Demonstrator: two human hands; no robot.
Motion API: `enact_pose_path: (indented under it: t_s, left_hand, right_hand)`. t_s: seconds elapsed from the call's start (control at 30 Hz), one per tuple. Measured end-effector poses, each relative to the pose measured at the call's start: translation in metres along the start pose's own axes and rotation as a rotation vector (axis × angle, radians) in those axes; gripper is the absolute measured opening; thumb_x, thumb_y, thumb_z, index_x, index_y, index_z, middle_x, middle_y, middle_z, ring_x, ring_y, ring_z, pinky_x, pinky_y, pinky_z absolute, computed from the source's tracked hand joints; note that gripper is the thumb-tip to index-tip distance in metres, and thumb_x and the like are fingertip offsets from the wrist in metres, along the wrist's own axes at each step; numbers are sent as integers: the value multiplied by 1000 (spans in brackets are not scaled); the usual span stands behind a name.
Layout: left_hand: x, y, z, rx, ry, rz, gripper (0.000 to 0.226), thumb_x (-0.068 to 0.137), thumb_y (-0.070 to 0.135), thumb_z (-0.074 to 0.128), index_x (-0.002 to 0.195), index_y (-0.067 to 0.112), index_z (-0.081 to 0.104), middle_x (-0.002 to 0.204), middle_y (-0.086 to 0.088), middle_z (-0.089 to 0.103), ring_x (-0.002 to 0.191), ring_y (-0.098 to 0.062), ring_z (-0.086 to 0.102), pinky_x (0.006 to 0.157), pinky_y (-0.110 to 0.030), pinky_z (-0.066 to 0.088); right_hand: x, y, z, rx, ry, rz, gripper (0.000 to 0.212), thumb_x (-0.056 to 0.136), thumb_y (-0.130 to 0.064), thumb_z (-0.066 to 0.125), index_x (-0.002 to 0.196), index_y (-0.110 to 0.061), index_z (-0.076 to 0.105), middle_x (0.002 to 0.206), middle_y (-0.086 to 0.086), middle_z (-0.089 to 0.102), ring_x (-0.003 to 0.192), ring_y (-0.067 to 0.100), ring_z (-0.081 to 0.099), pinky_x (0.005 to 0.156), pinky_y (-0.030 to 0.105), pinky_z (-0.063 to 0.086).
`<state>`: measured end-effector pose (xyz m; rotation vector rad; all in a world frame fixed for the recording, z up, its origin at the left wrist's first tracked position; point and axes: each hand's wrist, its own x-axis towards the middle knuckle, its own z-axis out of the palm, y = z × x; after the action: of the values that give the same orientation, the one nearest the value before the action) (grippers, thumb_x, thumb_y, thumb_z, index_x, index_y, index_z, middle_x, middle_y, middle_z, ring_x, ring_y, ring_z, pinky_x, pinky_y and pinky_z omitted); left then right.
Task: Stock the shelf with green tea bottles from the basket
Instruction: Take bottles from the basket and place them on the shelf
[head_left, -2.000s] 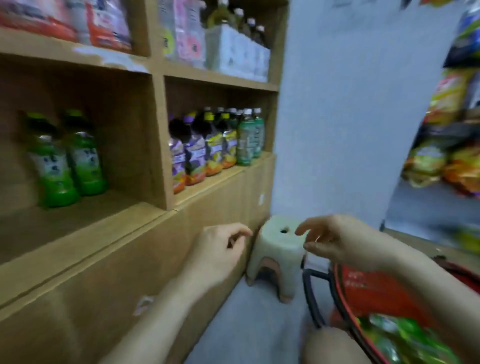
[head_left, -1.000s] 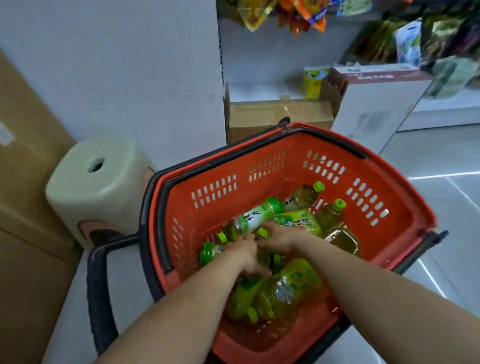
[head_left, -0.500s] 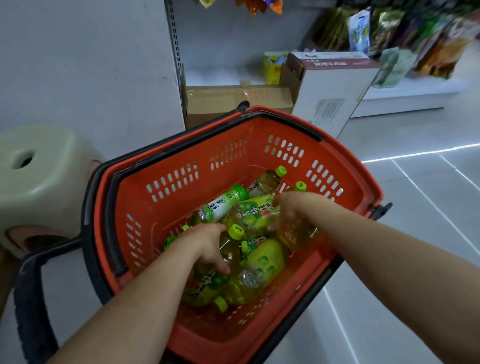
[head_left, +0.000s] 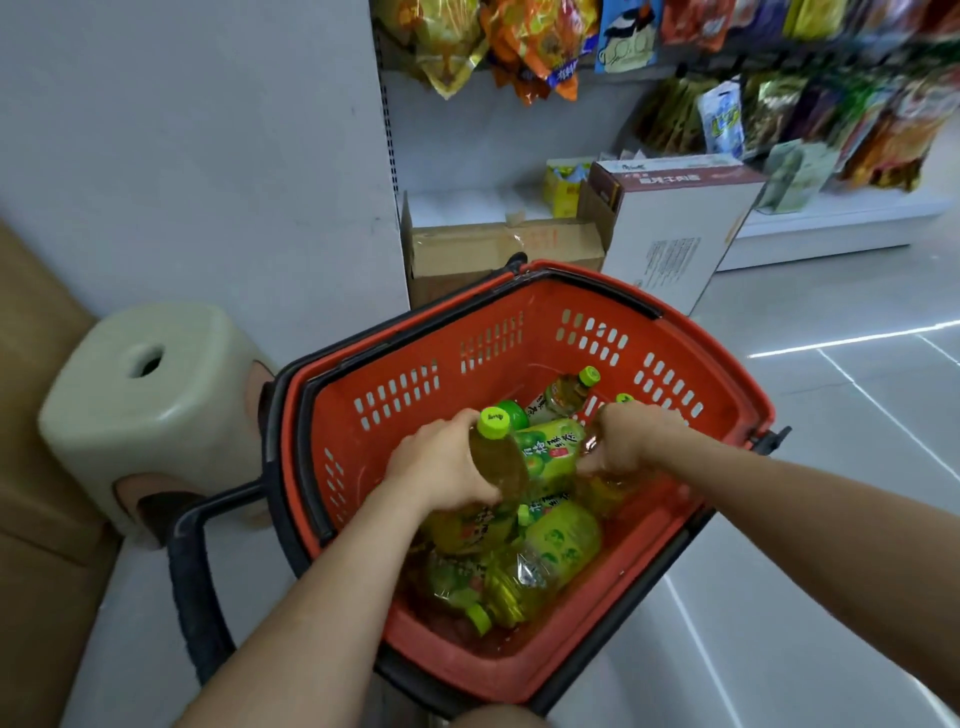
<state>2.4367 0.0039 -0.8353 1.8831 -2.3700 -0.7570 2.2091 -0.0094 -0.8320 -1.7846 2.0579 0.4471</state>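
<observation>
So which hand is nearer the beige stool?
Left. The left hand, gripping a bottle, sits right of the stool; the right hand, gripping a second bottle, is farther right.

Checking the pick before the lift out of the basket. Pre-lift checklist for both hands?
1. Left hand grips upright bottle: ok.
2. Right hand grips second bottle: ok, bottle mostly hidden.
3. Cap on upright bottle: ok.
4. Carry handles folded flat on basket rim: ok.
5. Loose bottles resting against held ones: cannot tell.
6. Target shelf in view: not ok.
</observation>
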Motion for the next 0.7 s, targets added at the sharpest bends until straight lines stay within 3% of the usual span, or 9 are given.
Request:
enact_pose_path:
  t_s: [0.07,0.13,0.23,0.33,0.43,0.53,0.63,0.7]
  left_hand:
    - [-18,6,-18,-114,121,-33,94,57,53,81,136,32,35,120,4,60,105,-22,59,83,-32,49]
    - [-39,11,-38,-220,251,-45,90,57,51,80,134,35,36,117,7,60,98,-18,58,78,-27,46]
    - [-83,14,-73,-366,452,-43,88,53,50,82,128,39,39,109,11,56,96,-16,56,80,-26,43]
    - [-133,14,-109,-535,645,-56,81,46,49,84,116,46,43,104,19,57,93,-10,58,85,-27,47]
    - [-185,8,-147,-695,844,-67,66,37,47,83,93,50,49,91,11,69,82,-9,68,80,-38,56]
    - [-249,2,-182,-750,1012,-45,60,43,31,89,88,47,55,91,10,67,77,6,64,78,-26,56]
    - [-324,-2,-208,-720,1145,-38,63,51,15,90,94,46,56,93,19,60,78,20,56,73,-9,49]
    - [-372,-11,-221,-729,1239,-55,64,56,11,88,107,34,58,98,14,62,85,14,60,81,-15,52]
  right_hand:
    - [-24,4,-22,192,92,-27,61,53,-71,61,91,-24,66,88,-2,71,80,18,65,76,34,57]
    - [-51,8,-44,379,204,-73,49,60,-59,66,94,-24,69,88,0,72,80,17,66,75,33,56]
    - [-103,5,-73,743,366,-203,30,67,-42,70,92,-25,71,83,-4,72,76,14,65,65,26,51]
    - [-149,-9,-91,1180,369,-340,10,78,-30,68,78,-21,73,79,-3,71,68,12,63,60,25,50]
    - [-191,-38,-100,1618,188,-446,15,82,-31,62,80,-23,74,92,8,67,68,24,63,68,41,50]
    - [-226,-84,-100,1895,-182,-720,38,69,-45,61,101,-27,71,106,6,72,81,24,70,80,49,53]
    - [-261,-140,-101,2009,-467,-1009,60,43,-56,71,96,-30,72,99,4,74,81,24,72,71,51,56]
    - [-283,-177,-103,2032,-648,-1126,59,44,-56,70,98,-29,72,105,6,73,89,28,72,73,53,56]
